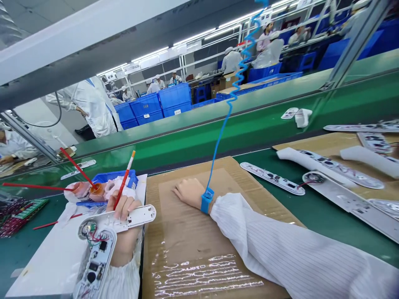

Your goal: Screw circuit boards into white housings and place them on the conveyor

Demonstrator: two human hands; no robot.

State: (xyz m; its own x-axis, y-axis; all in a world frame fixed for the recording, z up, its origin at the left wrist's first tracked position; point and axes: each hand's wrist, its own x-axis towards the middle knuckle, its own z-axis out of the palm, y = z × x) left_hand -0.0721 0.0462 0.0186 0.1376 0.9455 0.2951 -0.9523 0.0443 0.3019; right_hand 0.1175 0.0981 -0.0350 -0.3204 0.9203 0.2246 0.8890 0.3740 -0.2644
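Note:
My left hand (124, 207) is closed around a white plastic housing (141, 216). Thin wires join it to a white circuit board (99, 261) with black parts that hangs below. A red stick with a white and orange end (126, 176) also rises from between the left fingers; its lower end is hidden by the hand. My right hand (190, 193) rests on the brown cardboard (193, 236), back of the hand up, with fingers stretched and holding nothing. A blue wrist strap (207, 200) with a coiled blue cord (238, 79) goes round the right wrist.
Small pots with red sticks (97, 191) stand in a blue tray (132, 179) at left, beside wired green boards (29, 209). More housings and boards (346, 199) lie at right. A green conveyor belt (174, 139) runs across behind; co-workers sit beyond.

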